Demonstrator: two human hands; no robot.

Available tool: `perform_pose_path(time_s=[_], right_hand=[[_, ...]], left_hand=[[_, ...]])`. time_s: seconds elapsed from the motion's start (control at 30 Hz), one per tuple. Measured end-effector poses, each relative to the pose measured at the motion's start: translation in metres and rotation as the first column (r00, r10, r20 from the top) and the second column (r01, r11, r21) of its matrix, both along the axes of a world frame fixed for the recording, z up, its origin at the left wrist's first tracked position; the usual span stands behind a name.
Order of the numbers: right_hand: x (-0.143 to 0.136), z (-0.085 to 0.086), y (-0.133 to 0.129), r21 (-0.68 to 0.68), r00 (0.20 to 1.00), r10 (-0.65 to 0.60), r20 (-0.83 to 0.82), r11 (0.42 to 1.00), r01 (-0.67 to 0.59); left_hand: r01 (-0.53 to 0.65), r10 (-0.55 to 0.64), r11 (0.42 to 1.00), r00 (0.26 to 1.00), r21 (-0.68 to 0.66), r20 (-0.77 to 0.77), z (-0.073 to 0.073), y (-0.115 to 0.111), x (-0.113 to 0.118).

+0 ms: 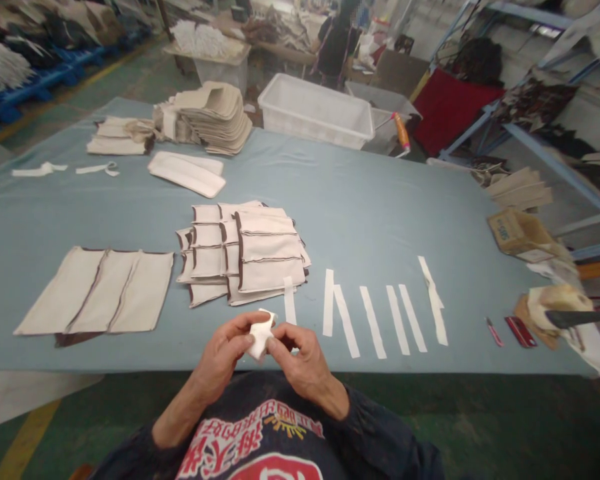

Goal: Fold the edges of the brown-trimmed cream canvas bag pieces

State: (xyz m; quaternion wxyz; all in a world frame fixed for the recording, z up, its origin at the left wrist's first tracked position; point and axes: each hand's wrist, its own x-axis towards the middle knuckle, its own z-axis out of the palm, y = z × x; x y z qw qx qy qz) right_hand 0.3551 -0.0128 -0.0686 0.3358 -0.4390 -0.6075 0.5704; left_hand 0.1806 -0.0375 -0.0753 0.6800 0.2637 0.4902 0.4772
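Near the front edge of the table, my left hand (224,355) and my right hand (304,360) pinch a small folded white piece (261,340) between thumbs and fingers. It looks like a bunched strip, but I cannot make out whether it is tape or cloth. Just beyond my right hand lies a white strip (290,303), its top end resting on a pile of cream fabric panels (270,250) with dark edges. More white strips (371,323) lie spaced out to the right, one of them (433,300) twisted.
A larger seamed panel (95,293) lies at left. Further back are long cream pads (187,172), a stack of beige pieces (225,117) and a white plastic bin (315,110). At right sit a red phone-like object (520,331), a small cutter (494,332) and a cardboard box (523,233).
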Motion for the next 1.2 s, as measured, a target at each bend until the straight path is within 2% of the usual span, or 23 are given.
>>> perform_pose_path(time_s=[0.2,0.37,0.57,0.7,0.8,0.93,1.03,1.2], right_hand=[[-0.002,-0.004,0.003,-0.039,0.998,-0.034,-0.05,0.999,0.032],[-0.003,-0.009,0.006,-0.044,0.995,-0.102,-0.006,0.994,0.102],[-0.001,-0.013,0.009,0.058,0.987,-0.155,0.034,0.987,0.152],[0.006,-0.007,0.012,0.141,0.976,-0.214,0.048,0.968,0.206],[0.011,0.001,0.012,0.239,0.982,-0.188,0.01,0.954,0.18],[0.011,0.006,0.007,0.309,0.99,-0.135,-0.047,0.94,0.143],[0.01,0.007,0.004,0.284,0.99,-0.134,-0.035,0.949,0.139],[0.01,0.009,0.005,0.174,0.975,-0.222,-0.021,0.959,0.222]], left_hand=[[0.022,-0.018,0.999,0.992,0.025,-0.121,0.001,0.002,0.0],[0.034,-0.03,0.999,0.988,0.028,-0.149,0.004,0.005,0.002],[0.021,-0.011,0.999,0.982,0.049,-0.189,0.002,0.006,0.004],[-0.019,0.029,0.998,0.981,0.052,-0.192,-0.003,0.005,0.003],[-0.068,0.074,0.997,0.98,0.041,-0.184,-0.007,0.004,0.002],[-0.153,0.154,0.988,0.987,0.012,-0.043,-0.008,0.005,0.002],[-0.166,0.166,0.986,0.986,-0.01,0.006,-0.006,0.006,0.004],[-0.096,0.1,0.995,0.982,0.035,-0.16,-0.005,0.009,0.006]])
